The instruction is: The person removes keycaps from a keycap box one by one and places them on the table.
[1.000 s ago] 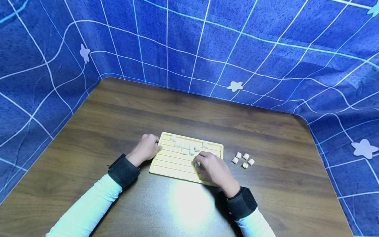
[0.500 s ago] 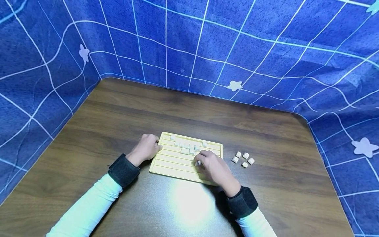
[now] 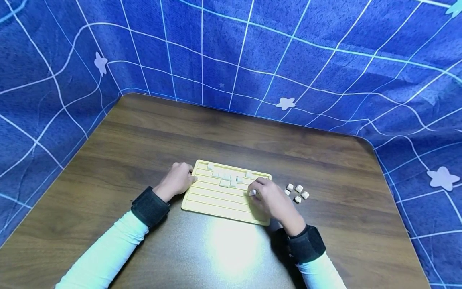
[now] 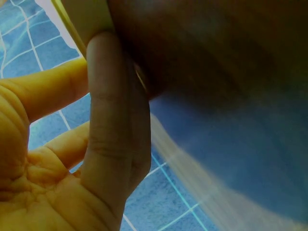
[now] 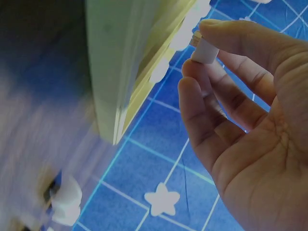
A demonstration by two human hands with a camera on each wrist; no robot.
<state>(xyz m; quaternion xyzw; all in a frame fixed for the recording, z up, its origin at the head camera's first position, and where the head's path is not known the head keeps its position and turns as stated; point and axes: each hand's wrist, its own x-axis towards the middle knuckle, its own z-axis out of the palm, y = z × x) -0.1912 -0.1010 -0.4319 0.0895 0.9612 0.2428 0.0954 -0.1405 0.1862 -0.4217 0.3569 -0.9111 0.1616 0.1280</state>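
Observation:
A pale yellow ridged tray [image 3: 216, 201] lies on the table, with several white keycaps [image 3: 226, 177] set along its upper rows. My left hand [image 3: 175, 183] grips the tray's left edge, thumb on the near side and fingers along the rim; the left wrist view shows a fingertip [image 4: 102, 41] against the tray's edge. Over the tray's right part, my right hand [image 3: 273, 202] pinches one white keycap [image 5: 205, 51] between thumb and fingertips. In the right wrist view this keycap is apart from the tray, with its brownish hollow side turned toward the tray.
Several loose keycaps [image 3: 298, 188] lie on the brown wooden table [image 3: 346, 208] just right of the tray, close to my right hand. Blue cloth [image 3: 223, 48] with white lines and stars hangs around the table's back and sides.
My right hand has moved right across the tray with the keycap in its fingers, now partly covering one loose keycap. The left hand stays at the tray's left edge.

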